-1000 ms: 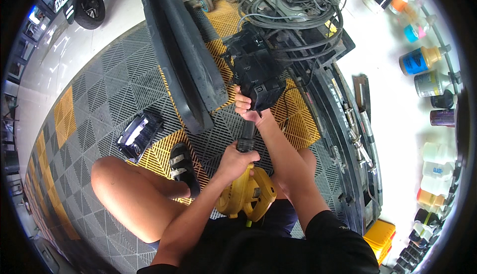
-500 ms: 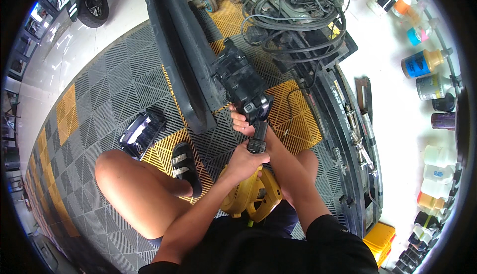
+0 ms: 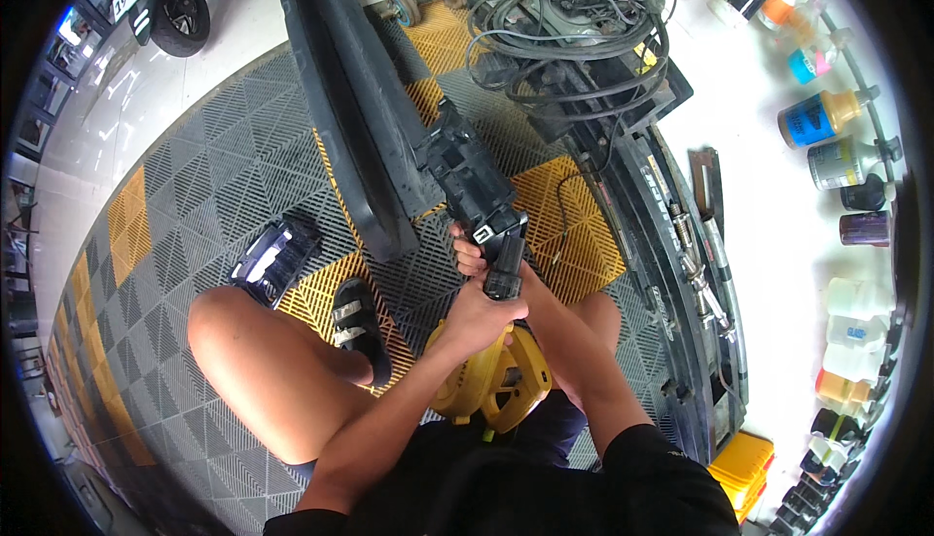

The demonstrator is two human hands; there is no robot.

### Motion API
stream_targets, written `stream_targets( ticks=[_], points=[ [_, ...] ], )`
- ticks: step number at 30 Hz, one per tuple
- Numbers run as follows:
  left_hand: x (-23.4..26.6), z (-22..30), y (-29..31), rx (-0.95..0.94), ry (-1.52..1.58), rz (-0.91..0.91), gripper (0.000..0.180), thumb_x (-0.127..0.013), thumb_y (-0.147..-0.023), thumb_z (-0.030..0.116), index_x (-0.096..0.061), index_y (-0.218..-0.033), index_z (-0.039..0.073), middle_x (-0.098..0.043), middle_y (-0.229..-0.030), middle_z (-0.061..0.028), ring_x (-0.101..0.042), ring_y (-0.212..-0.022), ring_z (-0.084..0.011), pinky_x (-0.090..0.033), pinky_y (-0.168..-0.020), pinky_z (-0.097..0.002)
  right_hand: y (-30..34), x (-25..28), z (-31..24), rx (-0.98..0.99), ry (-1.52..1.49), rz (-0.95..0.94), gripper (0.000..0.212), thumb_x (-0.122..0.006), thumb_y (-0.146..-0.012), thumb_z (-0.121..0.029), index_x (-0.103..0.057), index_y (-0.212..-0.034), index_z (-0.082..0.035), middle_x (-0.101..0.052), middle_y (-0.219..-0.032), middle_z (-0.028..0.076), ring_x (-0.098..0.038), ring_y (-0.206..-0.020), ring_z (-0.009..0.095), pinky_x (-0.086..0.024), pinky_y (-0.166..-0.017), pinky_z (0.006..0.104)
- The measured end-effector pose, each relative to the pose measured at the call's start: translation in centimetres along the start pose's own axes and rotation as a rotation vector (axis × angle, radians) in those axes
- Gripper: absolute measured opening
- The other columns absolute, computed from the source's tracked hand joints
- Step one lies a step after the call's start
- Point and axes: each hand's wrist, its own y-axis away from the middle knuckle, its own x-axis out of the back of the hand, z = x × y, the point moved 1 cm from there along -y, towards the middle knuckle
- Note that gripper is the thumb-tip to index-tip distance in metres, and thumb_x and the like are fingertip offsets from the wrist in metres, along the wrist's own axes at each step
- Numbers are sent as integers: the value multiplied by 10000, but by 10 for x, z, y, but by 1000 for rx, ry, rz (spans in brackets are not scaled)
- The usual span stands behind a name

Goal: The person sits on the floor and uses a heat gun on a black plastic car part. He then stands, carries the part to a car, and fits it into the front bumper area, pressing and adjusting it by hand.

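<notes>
My left hand (image 3: 479, 317) is closed around a short black cylindrical tool (image 3: 505, 278), whose exact kind I cannot make out. Its far end meets or overlaps the near end of a black plastic housing (image 3: 467, 181). That housing is blocky and ribbed, with a small pale patch near its close end. Beneath this end my right hand (image 3: 469, 252) curls its fingers around the housing from the underside; the palm and thumb are hidden. Just below both hands, a yellow plastic object with slots (image 3: 496, 380) sits between my legs.
Ahead on the left lies a long black plastic trim piece (image 3: 350, 127). A headlamp-like unit (image 3: 272, 259) rests by my sandalled foot (image 3: 360, 327). Coiled black cable (image 3: 584, 59) tops a dark frame to the right. Bottles (image 3: 817, 120) line the right side; a motorcycle (image 3: 180, 11) stands far left.
The near end of the black housing has turned slightly, and the cylindrical tool now overlaps it more. Both hands keep their grip. The view has shifted a little.
</notes>
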Motion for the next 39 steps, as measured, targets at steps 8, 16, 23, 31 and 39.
stream_targets(
  ticks=[8, 16, 23, 31, 39],
  points=[
    [-4, -1, 5, -21, 66, -9, 347, -777, -819, 87, -605, -1099, -25, -624, -782, -46, -636, -593, -153, -550, -549, -313, 25, 15, -1, 39, 98, 286, 313, -597, -1038, -231, -596, -1258, -8, -644, -876, 43, -628, -687, 143, -558, -637, 296],
    [6, -10, 0, 14, 98, -2, 334, -775, -820, 68, -612, -1100, -12, -621, -775, -52, -648, -597, -173, -549, -534, -335, 20, 32, -2, 7, 46, 80, 326, -612, -1044, -260, -604, -1224, 12, -680, -953, 49, -659, -668, 134, -574, -606, 300],
    [16, -16, -2, 22, 118, 41, 279, -772, -795, 92, -599, -992, -6, -610, -791, -37, -645, -631, -158, -579, -535, -336, 17, 8, -31, -15, -293, -370, 395, -461, -1105, -279, -476, -1345, 34, -612, -842, 110, -648, -628, 223, -525, -621, 374],
    [19, -14, -7, 48, 101, 38, 331, -767, -778, 118, -632, -1035, -41, -643, -826, -46, -664, -710, -163, -593, -569, -336, 51, -5, -15, -20, -438, -546, 318, -315, -1142, -199, -391, -1340, 38, -569, -786, 142, -649, -643, 294, -503, -704, 443],
    [23, -23, -17, 22, 81, 70, 247, -775, -819, 73, -644, -1004, -24, -634, -779, -75, -646, -614, -188, -567, -531, -351, 78, 4, 2, -19, -422, -475, 208, -397, -1106, -96, -414, -1272, 27, -584, -755, 106, -638, -591, 241, -516, -663, 416]
  ],
)
